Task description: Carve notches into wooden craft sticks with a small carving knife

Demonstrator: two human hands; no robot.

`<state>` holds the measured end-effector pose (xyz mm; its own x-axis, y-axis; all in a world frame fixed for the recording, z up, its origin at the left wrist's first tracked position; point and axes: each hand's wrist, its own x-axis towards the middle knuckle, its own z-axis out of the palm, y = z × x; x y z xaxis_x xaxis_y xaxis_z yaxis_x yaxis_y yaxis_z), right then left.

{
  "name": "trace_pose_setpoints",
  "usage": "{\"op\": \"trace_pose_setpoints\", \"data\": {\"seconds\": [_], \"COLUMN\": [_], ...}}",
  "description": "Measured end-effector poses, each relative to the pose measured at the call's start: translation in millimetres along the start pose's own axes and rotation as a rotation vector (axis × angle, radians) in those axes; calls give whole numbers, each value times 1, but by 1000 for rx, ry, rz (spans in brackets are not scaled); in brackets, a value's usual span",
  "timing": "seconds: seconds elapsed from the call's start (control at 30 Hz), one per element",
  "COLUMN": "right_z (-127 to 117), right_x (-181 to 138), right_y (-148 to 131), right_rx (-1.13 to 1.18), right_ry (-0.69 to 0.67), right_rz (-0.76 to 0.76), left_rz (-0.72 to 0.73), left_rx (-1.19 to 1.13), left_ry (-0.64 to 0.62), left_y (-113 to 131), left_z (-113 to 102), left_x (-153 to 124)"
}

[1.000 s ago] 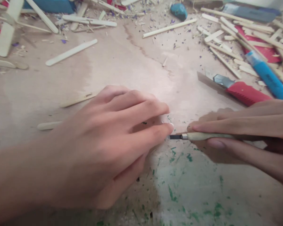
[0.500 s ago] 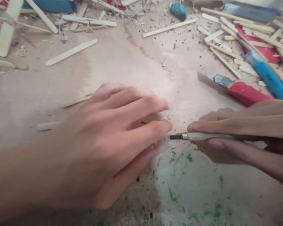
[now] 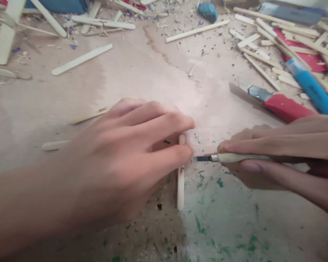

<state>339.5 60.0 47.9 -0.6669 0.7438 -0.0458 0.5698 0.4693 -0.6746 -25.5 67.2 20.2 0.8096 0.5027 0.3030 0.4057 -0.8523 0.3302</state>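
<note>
A narrow wooden craft stick (image 3: 180, 193) lies lengthwise toward me on the table, with a small dark notch or mark near its middle. My left hand (image 3: 125, 156) rests over it, the bent index finger crossing on top and holding it; the other fingers are slightly spread and the thumb is hidden. Between the thumb and fingers of my right hand (image 3: 287, 149) is a small carving chisel (image 3: 235, 158) with a pale wooden handle and a short dark blade. The blade points left, its tip just right of my left index fingertip.
A red utility knife (image 3: 287, 107) with its blade out lies beyond my right hand. Past it are a blue tube (image 3: 313, 87) and a pile of craft sticks (image 3: 262, 54). A blue lump (image 3: 207, 12) and wood shavings lie at the back. More sticks (image 3: 82, 60) are scattered left.
The craft stick, covered by my left hand before, now shows under the index finger. That fingertip has drawn slightly left and the thumb has gone out of sight. My right hand stays put.
</note>
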Motion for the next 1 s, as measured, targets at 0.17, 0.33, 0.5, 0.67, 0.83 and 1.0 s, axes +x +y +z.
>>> {"op": "trace_pose_setpoints", "data": {"seconds": [0.17,0.33,0.5,0.67,0.83,1.0], "right_z": [4,17,24,13,2,0], "right_x": [2,0,-5,-3,2,-1], "right_y": [0,-8,-11,-5,-1,1], "right_rx": [9,-131,-171,-95,14,-42], "right_ry": [9,166,195,125,4,9], "right_rz": [-2,30,35,25,-3,-43], "left_rz": [-26,-27,-19,-12,2,-5], "left_rx": [-2,-12,-14,-19,-23,-8], "left_ry": [31,63,32,40,43,46], "left_y": [4,3,2,4,1,1], "left_z": [-2,-2,-4,-4,-4,-3], "left_x": [2,0,0,4,0,-2]}}
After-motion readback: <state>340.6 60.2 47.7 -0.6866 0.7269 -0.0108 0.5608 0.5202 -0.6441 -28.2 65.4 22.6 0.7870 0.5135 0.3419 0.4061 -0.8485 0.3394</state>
